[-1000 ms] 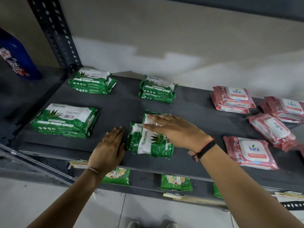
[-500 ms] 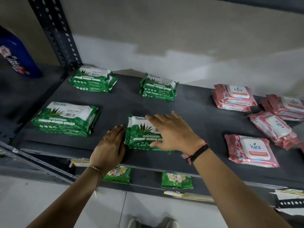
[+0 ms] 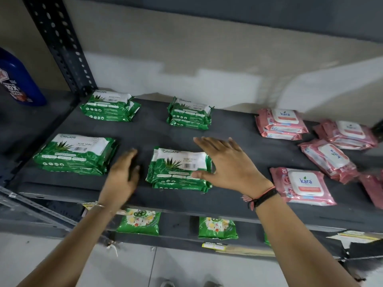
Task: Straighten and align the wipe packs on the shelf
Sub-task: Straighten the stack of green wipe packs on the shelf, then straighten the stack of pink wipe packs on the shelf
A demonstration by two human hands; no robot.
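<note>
Green Origami wipe packs lie in stacks on the dark grey shelf (image 3: 228, 139): front middle (image 3: 176, 172), front left (image 3: 74, 154), back left (image 3: 109, 106) and back middle (image 3: 189, 113). The front middle stack lies square to the shelf edge. My right hand (image 3: 230, 164) hovers open at its right end, fingers spread, thumb near the pack's front. My left hand (image 3: 122, 177) is open just left of that stack, apart from it. Pink Kara packs sit to the right: one at the front (image 3: 302, 186), a skewed one (image 3: 329, 158), and stacks at the back (image 3: 281, 124) and far right (image 3: 348, 134).
A perforated black upright (image 3: 62, 46) stands at the shelf's back left. A blue bottle (image 3: 16, 79) is on the neighbouring shelf to the left. Green flower-print packs (image 3: 138, 222) lie on the lower shelf. Another pink pack (image 3: 373, 189) is cut off at the right edge.
The front middle green stack was turned from skewed to square with the shelf edge. Both hands have since lifted off it and moved slightly apart.
</note>
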